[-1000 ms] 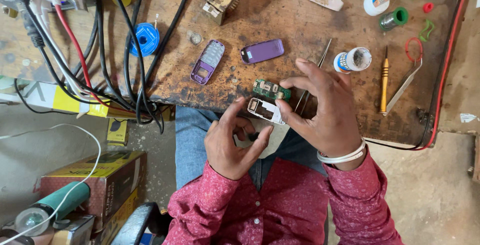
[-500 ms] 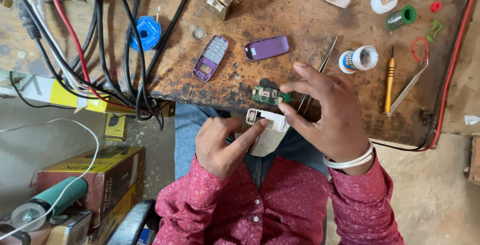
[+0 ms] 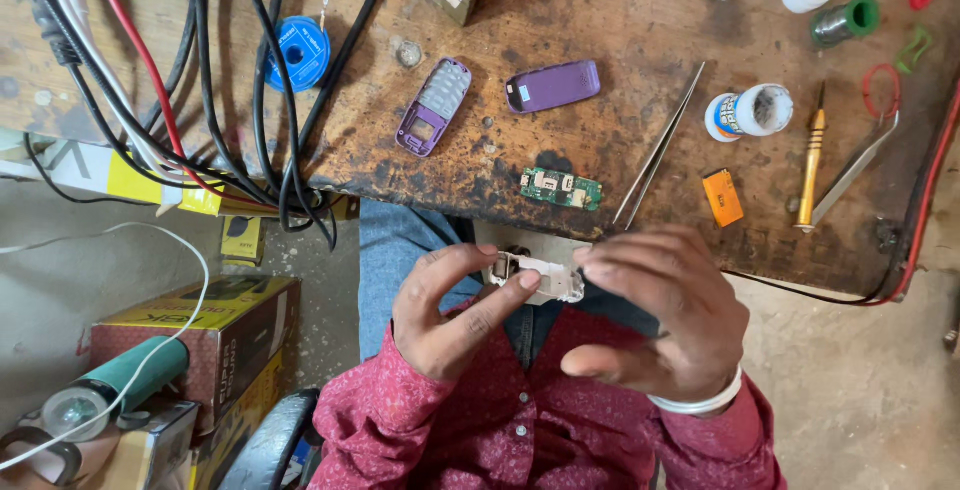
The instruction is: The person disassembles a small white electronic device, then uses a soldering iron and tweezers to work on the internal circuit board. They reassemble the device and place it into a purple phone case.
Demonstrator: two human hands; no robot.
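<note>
Both of my hands hold a small white phone frame (image 3: pixel 537 277) over my lap, just off the front edge of the wooden bench (image 3: pixel 480 155). My left hand (image 3: pixel 450 315) pinches its left end with thumb and fingers. My right hand (image 3: pixel 665 320) grips its right end. On the bench just above them lies a small green circuit board (image 3: pixel 561 188). Further back rest a purple phone front cover with keypad holes (image 3: pixel 433 106) and a purple back cover (image 3: pixel 553 85). A pair of metal tweezers (image 3: pixel 658 147) lies to the right of the board.
A tangle of black, red and white cables (image 3: pixel 200 80) and a blue solder spool (image 3: pixel 297 53) cover the bench's left. At right lie a small orange battery (image 3: pixel 722 197), a brass-handled screwdriver (image 3: pixel 811 155), a white jar (image 3: pixel 750 112) and a second pair of tweezers (image 3: pixel 850 170). Cardboard boxes (image 3: pixel 195 335) stand on the floor at left.
My hands have drawn the white frame back from the bench edge toward my lap. The green circuit board, which my right fingers touched before, now lies alone on the bench.
</note>
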